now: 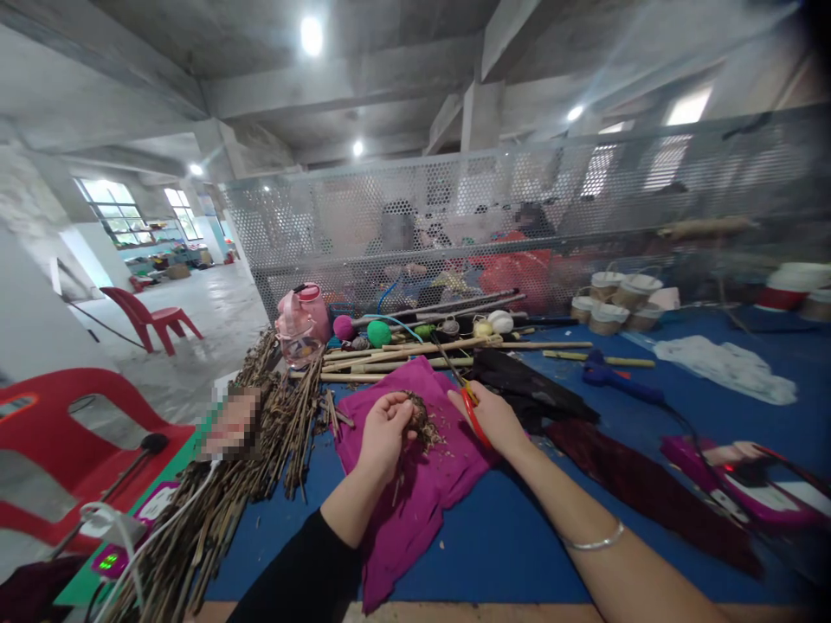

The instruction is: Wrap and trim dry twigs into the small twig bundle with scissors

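Observation:
My left hand (384, 434) is closed, with thumb and fingers pinching a brown dried plant piece (419, 414). A thin stalk shows below the fingers. Wrapped around the red and yellow handles of a pair of scissors (468, 400) is my right hand (494, 420). The scissor blades point away and to the left, apart from the plant piece. Both hands are over a crumpled magenta cloth (425, 510), where small brown scraps (434, 443) lie scattered.
Bundles of dry twigs (221, 510) cover the table's left side. Behind the cloth lie sticks (402, 348), yarn balls (379, 333) and a pink jug (304, 316). A blue glue gun (620, 381) and dark cloth (649, 484) lie right. A perforated metal screen (351, 221) stands behind.

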